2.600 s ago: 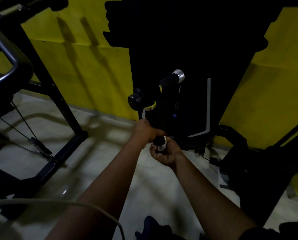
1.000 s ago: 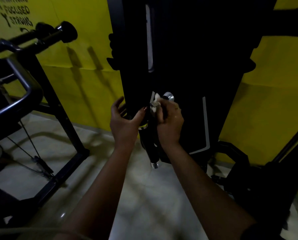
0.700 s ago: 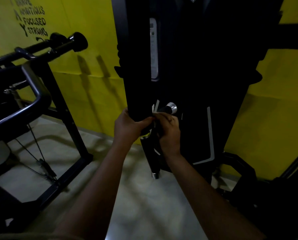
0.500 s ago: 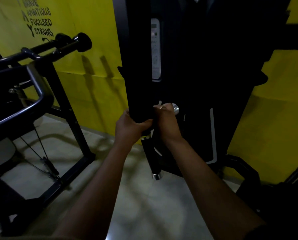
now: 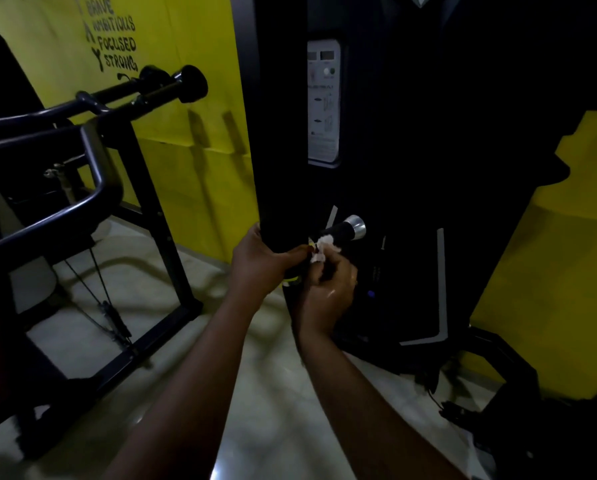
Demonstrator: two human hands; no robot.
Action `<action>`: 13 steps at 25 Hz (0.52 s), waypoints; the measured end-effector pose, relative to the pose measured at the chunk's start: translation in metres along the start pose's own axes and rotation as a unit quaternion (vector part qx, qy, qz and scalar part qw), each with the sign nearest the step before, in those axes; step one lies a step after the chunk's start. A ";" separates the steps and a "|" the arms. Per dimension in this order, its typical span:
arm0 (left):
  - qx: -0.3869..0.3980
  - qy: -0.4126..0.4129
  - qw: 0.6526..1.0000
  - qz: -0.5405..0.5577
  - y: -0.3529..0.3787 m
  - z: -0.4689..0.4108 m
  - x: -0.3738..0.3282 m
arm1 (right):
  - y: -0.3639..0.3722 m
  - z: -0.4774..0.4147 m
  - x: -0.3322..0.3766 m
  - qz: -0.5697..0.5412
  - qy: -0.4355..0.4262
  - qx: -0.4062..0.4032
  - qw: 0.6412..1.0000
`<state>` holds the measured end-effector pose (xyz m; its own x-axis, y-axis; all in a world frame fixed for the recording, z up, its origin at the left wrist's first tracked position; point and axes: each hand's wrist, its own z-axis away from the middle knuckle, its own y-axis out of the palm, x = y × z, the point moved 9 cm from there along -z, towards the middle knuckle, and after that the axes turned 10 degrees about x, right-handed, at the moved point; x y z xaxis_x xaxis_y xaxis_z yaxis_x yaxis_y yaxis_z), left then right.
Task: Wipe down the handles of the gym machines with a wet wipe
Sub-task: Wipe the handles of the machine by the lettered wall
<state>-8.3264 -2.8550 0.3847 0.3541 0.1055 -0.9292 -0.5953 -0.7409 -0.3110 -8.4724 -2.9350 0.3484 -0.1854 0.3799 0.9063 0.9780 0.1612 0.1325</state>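
A black handle (image 5: pixel 342 232) with a silver end cap sticks out to the right from a tall black gym machine (image 5: pixel 428 168). My right hand (image 5: pixel 330 289) pinches a crumpled white wet wipe (image 5: pixel 323 247) just below and left of that handle, at its base. My left hand (image 5: pixel 262 263) grips the black upright arm of the machine beside it, thumb toward the wipe. A yellow band (image 5: pixel 292 279) on the arm shows between my hands. The lower handle is hidden behind my right hand.
Another black machine frame (image 5: pixel 92 188) with curved bars and a padded roller (image 5: pixel 189 83) stands at the left. A yellow wall (image 5: pixel 186 140) with black lettering is behind. A white instruction plate (image 5: pixel 323 102) sits on the machine. Pale tiled floor (image 5: pixel 273 410) lies below.
My right hand has slid down off the upper handle with the wipe, baring the handle and its silver cap. My left hand keeps its grip on the upright arm.
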 end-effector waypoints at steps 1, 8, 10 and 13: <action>-0.005 0.005 1.000 -0.006 -0.001 0.002 -0.002 | 0.001 0.000 -0.013 -0.032 0.090 -0.020 0.995; -0.006 0.005 1.000 0.014 -0.003 0.003 0.002 | 0.067 -0.006 -0.062 -0.432 0.433 0.187 0.768; -0.001 0.008 1.000 0.021 -0.002 0.003 0.002 | 0.083 -0.003 -0.058 -0.457 0.443 0.269 0.723; 0.013 0.008 1.000 0.020 -0.001 0.001 0.002 | 0.097 -0.014 -0.060 -0.498 0.449 0.306 0.676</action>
<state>-8.3258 -2.8537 0.3826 0.3410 0.0659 -0.9378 -0.6280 -0.7263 -0.2794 -8.3650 -2.9545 0.3126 -0.3205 -0.8568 0.4038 0.1372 0.3798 0.9148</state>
